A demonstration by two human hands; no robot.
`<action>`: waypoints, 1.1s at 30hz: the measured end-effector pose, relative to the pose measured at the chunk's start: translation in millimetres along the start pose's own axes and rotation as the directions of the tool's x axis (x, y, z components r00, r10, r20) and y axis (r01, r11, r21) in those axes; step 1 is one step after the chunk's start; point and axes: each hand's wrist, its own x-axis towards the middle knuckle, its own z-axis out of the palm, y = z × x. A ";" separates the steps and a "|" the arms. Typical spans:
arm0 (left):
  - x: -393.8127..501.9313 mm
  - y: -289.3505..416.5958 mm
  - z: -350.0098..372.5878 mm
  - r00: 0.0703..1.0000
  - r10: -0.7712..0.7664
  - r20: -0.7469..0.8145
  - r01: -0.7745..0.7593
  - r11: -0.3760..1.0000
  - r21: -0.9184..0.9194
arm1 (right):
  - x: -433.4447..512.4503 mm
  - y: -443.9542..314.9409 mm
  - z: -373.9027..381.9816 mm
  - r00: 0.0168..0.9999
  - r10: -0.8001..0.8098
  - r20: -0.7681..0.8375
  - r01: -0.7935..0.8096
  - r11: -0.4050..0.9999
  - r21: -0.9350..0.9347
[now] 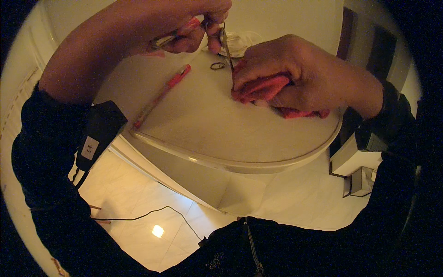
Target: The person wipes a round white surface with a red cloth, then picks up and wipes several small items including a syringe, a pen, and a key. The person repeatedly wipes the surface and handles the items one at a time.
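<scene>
My right hand [294, 69] is closed around a bunched red cloth [266, 88] above a pale table [207, 131]. A thin, dark metallic strip [227, 52] runs from the fingertips of my left hand [204, 33] down to the cloth, where its lower end meets the red folds. Whether it is a chain or a band, I cannot tell. Something pinkish-red also shows at my left fingers, partly hidden. Between the hands a small dark ring-shaped item [218, 65] lies on the tabletop. A red pen [162, 95] with a clear barrel lies below my left forearm.
Crumpled clear plastic [238, 43] rests behind the hands. The table's rounded front edge [242, 168] curves before my body. A black device [104, 131] with a label is on my left sleeve. On the tiled floor [145, 197] runs a black cable [138, 218]. A box [361, 181] stands at right.
</scene>
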 end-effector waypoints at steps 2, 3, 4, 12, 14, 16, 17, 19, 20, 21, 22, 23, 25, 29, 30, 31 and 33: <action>-2.6 4.8 3.2 0.997 -0.069 -0.037 0.068 0.997 -0.033 | 0.2 -1.0 1.3 0.993 -0.108 -0.037 0.105 0.992 -0.073; -3.4 5.2 5.6 0.997 -0.055 -0.058 0.055 0.998 -0.002 | 0.6 -2.2 1.5 0.998 -0.060 -0.026 0.059 0.998 -0.036; -2.1 4.3 7.7 0.995 -0.058 -0.085 0.057 0.998 -0.006 | 1.1 -3.8 1.4 1.000 -0.015 -0.014 0.015 1.000 -0.009; -3.8 -1.6 -0.6 0.995 0.048 -0.093 -0.063 0.984 -0.166 | 1.9 -13.0 -3.2 0.986 0.157 0.055 -0.165 0.966 0.198; -3.1 -2.9 -5.0 0.994 0.098 -0.049 -0.107 0.969 -0.223 | 1.7 -11.8 -4.1 0.989 0.141 0.050 -0.148 0.970 0.193; 1.3 -7.2 -7.2 0.989 0.143 -0.033 -0.146 0.961 -0.234 | 1.9 -9.6 -4.3 0.981 0.180 0.071 -0.192 0.956 0.221; 3.2 -8.9 -8.9 0.983 0.181 -0.038 -0.184 0.952 -0.245 | 1.0 -8.9 -4.4 0.973 0.212 0.090 -0.228 0.943 0.243; 7.8 -16.0 -8.7 0.960 0.270 -0.068 -0.278 0.913 -0.299 | 2.2 -6.0 -3.1 0.996 0.084 0.020 -0.086 0.975 0.205; 8.2 -18.4 -9.7 0.954 0.291 -0.068 -0.296 0.895 -0.334 | 3.2 -5.0 -2.9 0.998 0.063 0.011 -0.064 0.980 0.190; 5.3 -18.5 -13.2 0.963 0.268 -0.033 -0.260 0.885 -0.387 | 3.3 -3.5 -2.6 1.000 0.014 -0.012 -0.011 0.984 0.178; 6.1 -20.2 -13.8 0.966 0.259 -0.010 -0.240 0.878 -0.415 | 4.4 -2.6 -2.2 1.000 0.011 -0.012 -0.009 0.985 0.172; 2.4 -19.4 -17.5 0.968 0.249 0.012 -0.219 0.870 -0.442 | 4.8 -1.3 -2.3 1.000 0.012 -0.012 -0.009 0.985 0.174; 2.7 -19.8 -20.4 0.967 0.253 0.029 -0.213 0.867 -0.451 | 6.4 -0.2 -2.3 1.000 0.015 -0.013 -0.013 0.983 0.183; 1.8 -21.2 -22.7 0.959 0.283 0.031 -0.239 0.860 -0.452 | 7.3 -2.9 -2.5 1.000 0.007 -0.014 -0.006 0.992 0.124; 3.4 -22.1 -22.2 0.941 0.333 0.057 -0.269 0.843 -0.466 | 6.9 -4.2 -2.9 1.000 0.017 -0.017 -0.015 0.991 0.132; 4.2 -23.2 -21.6 0.929 0.365 0.064 -0.297 0.837 -0.459 | 6.7 -6.2 -3.2 0.997 0.072 0.002 -0.071 0.983 0.167; 5.8 -24.3 -20.1 0.910 0.411 0.059 -0.350 0.835 -0.424 | 6.6 -9.0 -4.2 0.990 0.138 0.033 -0.142 0.967 0.210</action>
